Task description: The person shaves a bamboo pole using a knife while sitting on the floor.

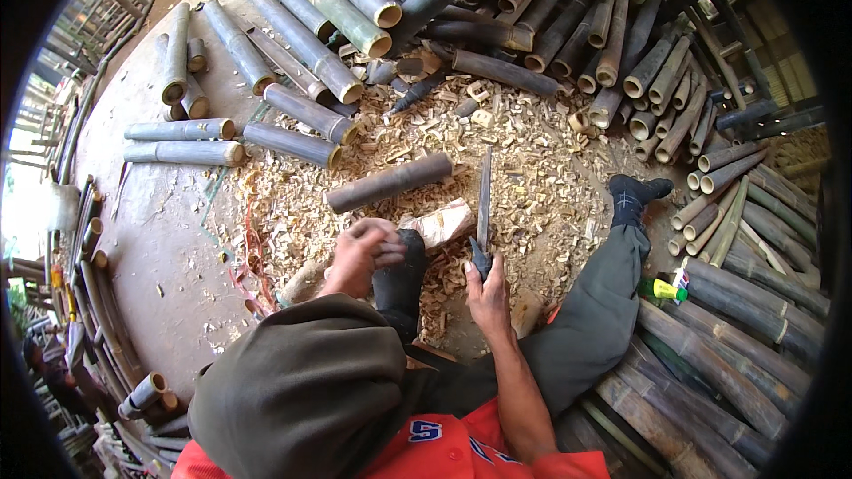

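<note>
My right hand (488, 288) is closed around the dark handle of a long knife (485, 200), its narrow blade pointing away from me. Left of it, beside my dark boot (401, 275), is my left hand (364, 253). Its fingers look bent but are smeared by motion, so whether they hold anything is unclear. Just beyond the boot lies a pale, rough-cut wood block (444, 223). A short dark bamboo piece (389, 184) rests on the shavings past both hands, touched by neither.
Wood shavings (532, 168) cover the ground around my feet. Cut bamboo tubes (311, 115) lie at the far left, with bigger stacks (657, 62) at the far right and more poles (728, 346) along my right. A yellow-green bottle (666, 289) stands out near my right knee. Red strands (251, 253) lie left.
</note>
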Demonstrator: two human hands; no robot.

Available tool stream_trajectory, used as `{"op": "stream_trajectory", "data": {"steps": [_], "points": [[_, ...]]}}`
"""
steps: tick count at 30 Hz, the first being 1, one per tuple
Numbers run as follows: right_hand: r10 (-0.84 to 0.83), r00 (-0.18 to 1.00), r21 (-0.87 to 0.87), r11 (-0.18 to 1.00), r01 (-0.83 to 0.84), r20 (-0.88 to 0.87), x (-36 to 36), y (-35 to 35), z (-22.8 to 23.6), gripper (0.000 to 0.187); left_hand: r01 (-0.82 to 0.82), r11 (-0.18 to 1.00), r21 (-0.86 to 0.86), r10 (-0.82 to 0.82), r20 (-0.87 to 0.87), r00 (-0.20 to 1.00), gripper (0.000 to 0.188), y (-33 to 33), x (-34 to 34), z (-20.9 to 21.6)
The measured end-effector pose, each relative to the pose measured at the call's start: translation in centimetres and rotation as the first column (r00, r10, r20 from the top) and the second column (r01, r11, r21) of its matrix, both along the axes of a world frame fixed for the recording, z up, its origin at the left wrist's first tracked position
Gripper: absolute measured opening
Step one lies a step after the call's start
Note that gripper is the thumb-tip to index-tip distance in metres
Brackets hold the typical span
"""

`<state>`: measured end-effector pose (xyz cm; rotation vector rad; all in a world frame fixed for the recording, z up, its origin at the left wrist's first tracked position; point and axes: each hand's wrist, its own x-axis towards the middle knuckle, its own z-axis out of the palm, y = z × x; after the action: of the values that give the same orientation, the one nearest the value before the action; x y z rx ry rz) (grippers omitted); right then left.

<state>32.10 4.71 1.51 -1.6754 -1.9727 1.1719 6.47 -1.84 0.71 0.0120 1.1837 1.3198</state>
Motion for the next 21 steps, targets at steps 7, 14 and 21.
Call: {"op": "stream_trajectory", "data": {"steps": [7,14,21], "points": [[0.069,0.99,-0.169,0.985,-0.047,0.127,0.7,0.0,-5.6,0.068,0.124,0.99,-0.07,-0.042,-0.976,-0.216,0.071,8.2,-3.3,-0.6],[0.068,0.99,-0.374,0.927,-0.018,0.121,0.0,0.7,-4.1,0.076,0.086,0.928,-0.362,-0.299,-0.863,-0.407,0.069,13.5,-8.2,-5.1],[0.047,0.991,-0.246,0.969,-0.015,0.123,1.6,0.6,-6.0,0.074,0.172,0.969,-0.175,-0.181,-0.983,0.02,0.063,14.0,-6.4,-0.3]]}}
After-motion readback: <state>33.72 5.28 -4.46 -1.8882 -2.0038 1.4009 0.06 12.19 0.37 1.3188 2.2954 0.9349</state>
